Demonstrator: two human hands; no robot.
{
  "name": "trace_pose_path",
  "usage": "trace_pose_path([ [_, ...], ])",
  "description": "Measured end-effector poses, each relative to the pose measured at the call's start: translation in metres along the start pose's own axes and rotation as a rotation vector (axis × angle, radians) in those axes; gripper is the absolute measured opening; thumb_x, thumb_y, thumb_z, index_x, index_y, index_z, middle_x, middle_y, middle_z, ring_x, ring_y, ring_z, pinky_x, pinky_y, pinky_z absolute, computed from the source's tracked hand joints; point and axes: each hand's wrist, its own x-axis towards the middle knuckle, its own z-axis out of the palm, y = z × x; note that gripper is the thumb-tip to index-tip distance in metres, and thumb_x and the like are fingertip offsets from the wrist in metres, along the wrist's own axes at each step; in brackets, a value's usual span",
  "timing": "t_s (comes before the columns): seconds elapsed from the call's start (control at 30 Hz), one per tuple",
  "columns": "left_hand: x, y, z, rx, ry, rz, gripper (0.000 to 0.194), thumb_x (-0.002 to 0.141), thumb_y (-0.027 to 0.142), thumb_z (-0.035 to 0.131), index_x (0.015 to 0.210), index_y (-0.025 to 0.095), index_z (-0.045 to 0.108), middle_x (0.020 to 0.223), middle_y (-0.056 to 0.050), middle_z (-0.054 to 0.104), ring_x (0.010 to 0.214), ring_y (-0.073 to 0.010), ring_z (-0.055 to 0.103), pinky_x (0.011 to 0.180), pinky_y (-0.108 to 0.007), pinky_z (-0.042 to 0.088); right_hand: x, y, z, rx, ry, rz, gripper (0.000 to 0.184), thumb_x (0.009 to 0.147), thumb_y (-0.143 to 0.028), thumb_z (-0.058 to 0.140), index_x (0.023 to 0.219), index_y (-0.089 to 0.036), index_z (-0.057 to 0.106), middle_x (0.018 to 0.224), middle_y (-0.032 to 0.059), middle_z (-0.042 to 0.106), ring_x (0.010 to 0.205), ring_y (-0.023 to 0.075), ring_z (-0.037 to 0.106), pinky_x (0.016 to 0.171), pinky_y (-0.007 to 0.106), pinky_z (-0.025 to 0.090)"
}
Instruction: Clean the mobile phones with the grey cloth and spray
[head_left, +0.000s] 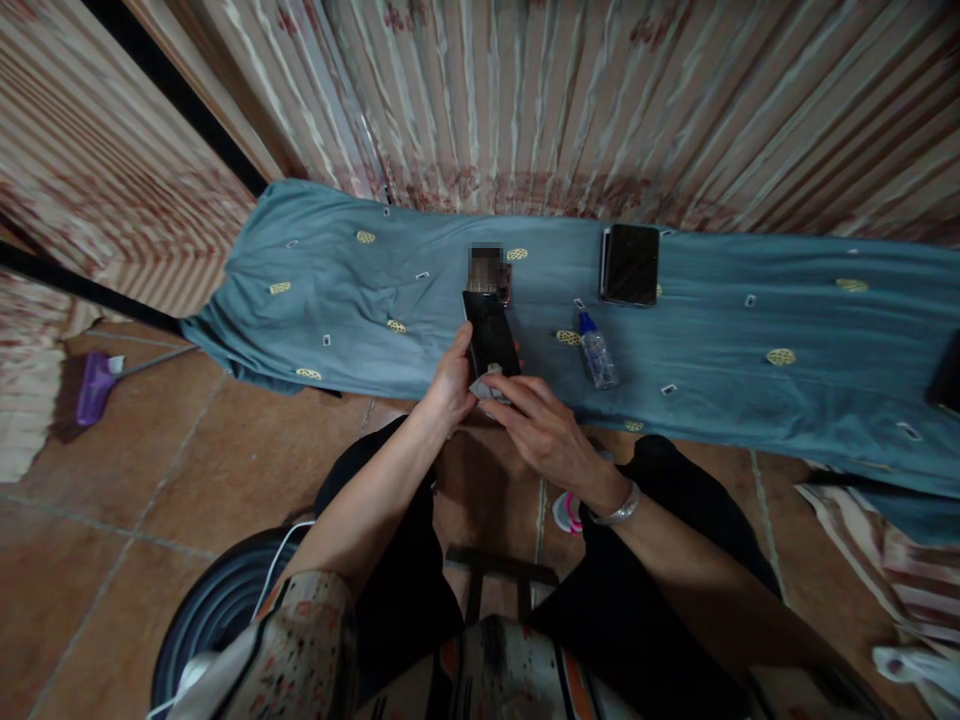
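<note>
My left hand is closed around the side of a dark smartphone, held tilted over the front edge of the cloth-covered surface. Pinched in my right hand is a small pale grey cloth, pressed against the phone's lower end. The fingertips of my right hand partly cover that cloth. Just past the phone lies a small item with a reddish edge, largely hidden by a blurred patch. A clear spray bottle with a blue top lies to the right of my hands.
The blue-green cloth covers a long low surface before a striped curtain. A black tablet rests at the back; another dark object is at the right edge. A purple broom head and a round black base stand on the floor.
</note>
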Motion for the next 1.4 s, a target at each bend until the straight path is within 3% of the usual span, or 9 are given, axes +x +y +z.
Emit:
trace_pose_path([
  [0.1, -0.002, 0.003, 0.000, 0.004, -0.012, -0.065, 0.063, 0.104, 0.055, 0.034, 0.126, 0.008, 0.070, 0.096, -0.016, 0.081, 0.082, -0.0243, 0.078, 0.082, -0.035, 0.061, -0.003, 0.003, -0.002, -0.016, 0.011, -0.011, 0.033, 0.103, -0.009, 0.047, 0.122, -0.019, 0.071, 0.134, 0.0122, 0.070, 0.117, 0.0252, 0.061, 0.102, 0.047, 0.059],
  [0.23, -0.005, 0.009, 0.001, -0.012, -0.043, -0.042, 0.065, 0.105, 0.054, 0.030, 0.133, 0.008, 0.067, 0.091, -0.014, 0.081, 0.074, -0.0228, 0.076, 0.081, -0.035, 0.061, -0.008, 0.010, -0.008, -0.039, 0.030, 0.001, 0.032, 0.100, -0.005, 0.047, 0.120, -0.015, 0.070, 0.133, 0.0156, 0.070, 0.119, 0.0273, 0.060, 0.103, 0.047, 0.058],
  [0.37, -0.007, 0.011, 0.003, -0.030, -0.056, -0.065, 0.064, 0.107, 0.050, 0.026, 0.135, 0.007, 0.064, 0.087, -0.012, 0.081, 0.071, -0.0221, 0.076, 0.079, -0.036, 0.062, -0.011, 0.014, -0.012, -0.010, 0.029, 0.047, 0.033, 0.101, -0.006, 0.044, 0.118, -0.018, 0.070, 0.132, 0.0130, 0.070, 0.118, 0.0270, 0.061, 0.103, 0.050, 0.058],
  [0.53, -0.010, 0.009, 0.006, -0.018, -0.061, -0.048, 0.071, 0.105, 0.058, 0.024, 0.135, 0.009, 0.065, 0.098, -0.016, 0.081, 0.082, -0.0252, 0.078, 0.084, -0.040, 0.062, -0.012, 0.011, -0.008, 0.044, 0.053, 0.039, 0.033, 0.101, -0.006, 0.044, 0.118, -0.019, 0.069, 0.130, 0.0128, 0.071, 0.116, 0.0265, 0.061, 0.101, 0.050, 0.059],
  [0.9, -0.016, 0.006, 0.013, 0.018, -0.066, 0.002, 0.071, 0.104, 0.062, 0.023, 0.131, 0.012, 0.066, 0.102, -0.016, 0.081, 0.097, -0.0276, 0.078, 0.091, -0.042, 0.061, -0.004, 0.002, 0.000, 0.065, 0.087, -0.006, 0.031, 0.103, -0.007, 0.043, 0.120, -0.016, 0.067, 0.129, 0.0147, 0.071, 0.116, 0.0254, 0.061, 0.099, 0.047, 0.060],
  [1.1, -0.016, 0.001, 0.013, 0.007, -0.075, -0.012, 0.069, 0.103, 0.064, 0.029, 0.130, 0.015, 0.067, 0.106, -0.014, 0.081, 0.097, -0.0282, 0.078, 0.091, -0.043, 0.060, -0.002, -0.001, 0.002, 0.079, 0.052, 0.017, 0.038, 0.104, -0.007, 0.040, 0.132, -0.016, 0.063, 0.132, 0.0151, 0.069, 0.121, 0.0255, 0.061, 0.104, 0.049, 0.057],
  [1.23, -0.018, 0.000, 0.016, 0.031, -0.052, -0.026, 0.067, 0.103, 0.062, 0.027, 0.128, 0.016, 0.069, 0.102, -0.012, 0.081, 0.098, -0.0288, 0.077, 0.092, -0.045, 0.061, -0.001, 0.002, 0.006, 0.037, 0.057, -0.002, 0.041, 0.102, -0.004, 0.040, 0.137, -0.012, 0.060, 0.136, 0.0168, 0.068, 0.124, 0.0263, 0.059, 0.106, 0.047, 0.057],
  [1.4, -0.023, -0.003, 0.021, 0.043, 0.001, -0.064, 0.062, 0.105, 0.057, 0.029, 0.126, 0.015, 0.070, 0.092, -0.010, 0.080, 0.093, -0.0250, 0.077, 0.089, -0.040, 0.061, 0.002, 0.013, 0.011, 0.010, 0.022, 0.083, 0.049, 0.101, -0.005, 0.038, 0.145, -0.016, 0.057, 0.143, 0.0145, 0.064, 0.128, 0.0272, 0.056, 0.113, 0.051, 0.052],
])
